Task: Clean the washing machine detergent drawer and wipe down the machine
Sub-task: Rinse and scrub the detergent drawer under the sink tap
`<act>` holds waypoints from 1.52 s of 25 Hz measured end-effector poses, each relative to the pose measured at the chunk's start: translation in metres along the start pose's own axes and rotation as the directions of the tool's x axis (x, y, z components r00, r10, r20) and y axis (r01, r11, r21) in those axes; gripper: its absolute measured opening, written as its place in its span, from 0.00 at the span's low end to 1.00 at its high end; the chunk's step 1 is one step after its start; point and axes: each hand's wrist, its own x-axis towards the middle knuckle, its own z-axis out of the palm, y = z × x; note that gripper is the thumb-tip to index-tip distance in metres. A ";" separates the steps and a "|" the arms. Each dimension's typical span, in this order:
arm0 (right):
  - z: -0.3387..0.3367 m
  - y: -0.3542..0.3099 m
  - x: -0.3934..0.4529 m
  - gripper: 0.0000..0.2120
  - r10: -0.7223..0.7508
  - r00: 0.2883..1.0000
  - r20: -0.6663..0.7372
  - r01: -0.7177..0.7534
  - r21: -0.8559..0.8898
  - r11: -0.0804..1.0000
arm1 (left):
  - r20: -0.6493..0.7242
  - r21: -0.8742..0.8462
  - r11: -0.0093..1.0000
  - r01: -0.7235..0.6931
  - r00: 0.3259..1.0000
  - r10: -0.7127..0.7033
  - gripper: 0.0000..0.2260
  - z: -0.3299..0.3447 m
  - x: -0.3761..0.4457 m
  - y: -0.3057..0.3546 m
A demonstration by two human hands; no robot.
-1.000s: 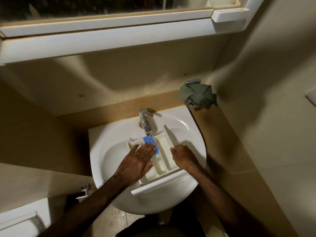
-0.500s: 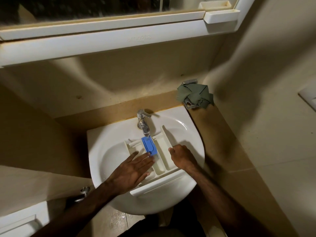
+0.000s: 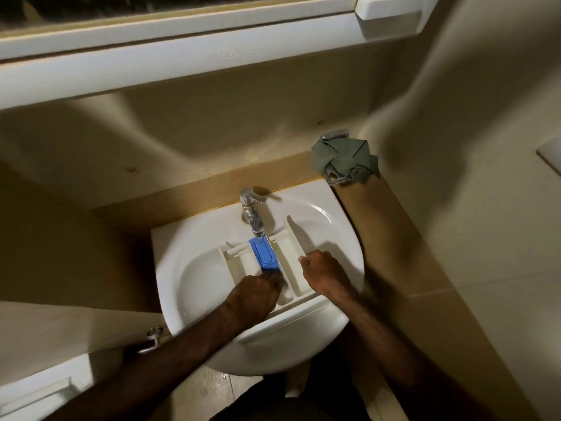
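The white detergent drawer (image 3: 287,256) lies across the white sink (image 3: 194,238), under the tap (image 3: 252,214). A blue insert (image 3: 263,253) sits in its middle compartment. My left hand (image 3: 255,294) rests on the drawer's near left part, fingers curled down just below the blue insert; whether they grip anything is hidden. My right hand (image 3: 324,273) is closed on the drawer's right side wall and holds it steady.
A green cloth (image 3: 343,161) is bunched on a metal fitting on the brown ledge at the sink's back right. A white shelf and mirror frame (image 3: 182,53) overhang above. A metal valve (image 3: 151,337) sticks out at lower left. The floor below looks wet.
My left hand has slid back from the blue insert toward me and its fingers have curled from flat to bent. The blue insert is now fully uncovered. My right hand has stayed put.
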 end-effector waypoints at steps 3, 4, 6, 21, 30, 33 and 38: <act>-0.001 -0.002 -0.001 0.21 0.000 1.000 -0.006 0.000 -0.006 1.000 | 0.072 -0.089 0.996 -0.031 0.997 0.037 0.07 -0.014 0.005 -0.006; -0.001 -0.003 -0.001 0.21 0.005 1.000 -0.006 -0.005 -0.009 1.000 | 0.129 -0.123 0.992 -0.022 0.991 0.038 0.07 -0.017 0.007 -0.008; -0.001 -0.004 -0.003 0.21 0.011 1.000 -0.006 -0.011 -0.012 1.000 | 0.149 -0.168 0.985 0.026 0.989 0.000 0.13 -0.017 0.009 -0.010; -0.003 -0.007 -0.009 0.20 -0.008 0.998 -0.057 0.007 -0.023 1.000 | 0.418 -0.296 0.904 0.309 0.893 -0.168 0.14 -0.042 0.024 0.017; -0.001 -0.006 -0.008 0.20 0.006 0.999 -0.048 -0.007 -0.013 1.000 | 0.481 -0.505 0.508 0.697 0.717 -0.505 0.32 -0.055 0.033 0.072; 0.000 -0.005 -0.005 0.20 0.031 0.999 -0.022 -0.031 0.008 0.999 | 0.544 -0.578 0.311 0.754 0.640 -0.542 0.38 -0.055 0.045 0.074; 0.000 -0.005 -0.002 0.20 0.057 0.998 -0.011 -0.057 0.039 0.998 | 0.554 -0.585 0.196 0.787 0.564 -0.612 0.46 -0.059 0.061 0.077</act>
